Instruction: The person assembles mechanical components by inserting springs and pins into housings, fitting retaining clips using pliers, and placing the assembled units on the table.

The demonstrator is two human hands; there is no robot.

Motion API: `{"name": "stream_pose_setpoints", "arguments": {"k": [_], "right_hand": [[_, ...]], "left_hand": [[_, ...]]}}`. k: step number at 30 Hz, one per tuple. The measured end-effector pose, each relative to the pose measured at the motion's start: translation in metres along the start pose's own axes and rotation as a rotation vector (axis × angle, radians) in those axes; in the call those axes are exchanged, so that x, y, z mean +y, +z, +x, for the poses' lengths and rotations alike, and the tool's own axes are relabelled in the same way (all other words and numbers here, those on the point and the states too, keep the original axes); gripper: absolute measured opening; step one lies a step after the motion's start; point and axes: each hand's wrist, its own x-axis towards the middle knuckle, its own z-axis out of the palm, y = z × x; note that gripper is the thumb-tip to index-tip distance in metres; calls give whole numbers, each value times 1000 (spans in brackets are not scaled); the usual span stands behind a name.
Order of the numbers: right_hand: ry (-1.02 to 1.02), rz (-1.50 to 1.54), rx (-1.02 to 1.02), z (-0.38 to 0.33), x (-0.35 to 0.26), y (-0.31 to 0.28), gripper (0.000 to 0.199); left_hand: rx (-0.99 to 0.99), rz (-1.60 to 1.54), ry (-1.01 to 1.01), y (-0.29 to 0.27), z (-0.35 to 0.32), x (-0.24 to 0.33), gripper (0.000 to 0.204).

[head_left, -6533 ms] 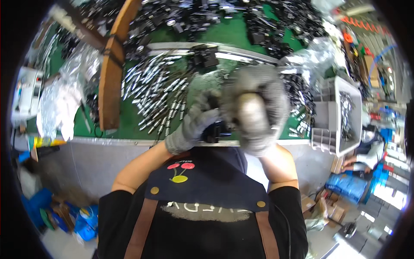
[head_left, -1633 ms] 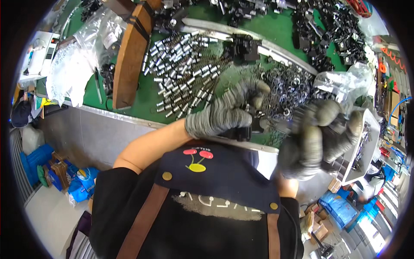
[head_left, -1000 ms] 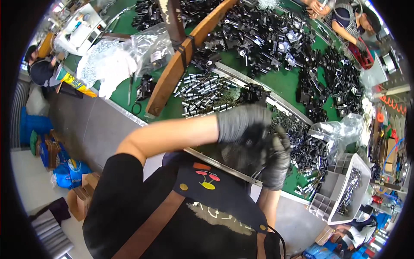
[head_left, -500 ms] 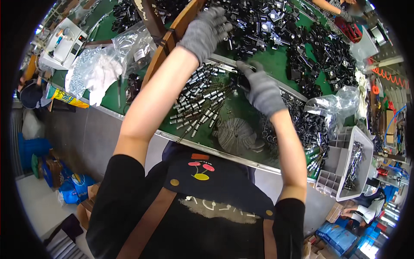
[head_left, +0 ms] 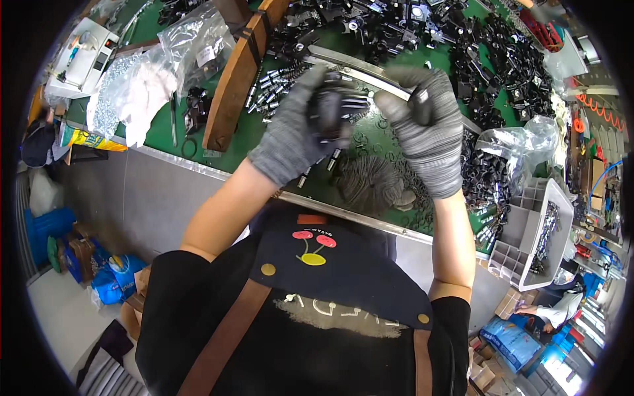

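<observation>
Both my hands wear grey knitted gloves and are raised over the green workbench (head_left: 228, 162). My left hand (head_left: 288, 135) is closed round a dark metal part (head_left: 328, 111), blurred by motion, so its exact kind does not show. In my right hand (head_left: 432, 135), thumb and fingers are curled round a small black part (head_left: 422, 105). Cylindrical metal pieces with springs (head_left: 267, 89) lie beyond my left hand, partly hidden by it. Under and between the hands are small black rings (head_left: 380, 142) and a grey striped cloth bundle (head_left: 370, 181).
A metal strip (head_left: 370, 72) crosses the bench, with heaps of black metal parts (head_left: 389, 26) behind it. At left stand a curved wooden board (head_left: 234, 92) and clear plastic bags (head_left: 195, 39). A grey divided bin (head_left: 528, 224) sits at right. Another person (head_left: 558, 310) is at lower right.
My left hand has come back from the far heap toward me and now holds a dark part. My right hand has moved slightly right, its fingers now curled round a small black part.
</observation>
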Motion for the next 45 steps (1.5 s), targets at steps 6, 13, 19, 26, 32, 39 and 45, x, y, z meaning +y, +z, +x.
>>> {"name": "stream_pose_setpoints", "arguments": {"k": [6,13,19,26,32,39,45], "right_hand": [[-383,-672,-557,-40,55,43,34],[-393,-209,-69,-29,35,37,30],[532,754,113,-42,-16,16,22],[-311,-265,-183,-65,6,-8,52],[157,656,265,-84,16,-37,100],[108,688,498,-68,51,-19,96],[111,647,501,-75,68,-6,89]], "left_hand": [[-88,37,286,-32,-24,19,43],[181,269,418,-25,-32,0,47],[-32,481,208,-19,-10,-47,53],[-136,727,334,-17,-3,-75,43],[-251,583,31,10,-8,-85,23],[-449,713,151,-1,7,-99,37],[-450,580,153,-7,10,-99,36]]}}
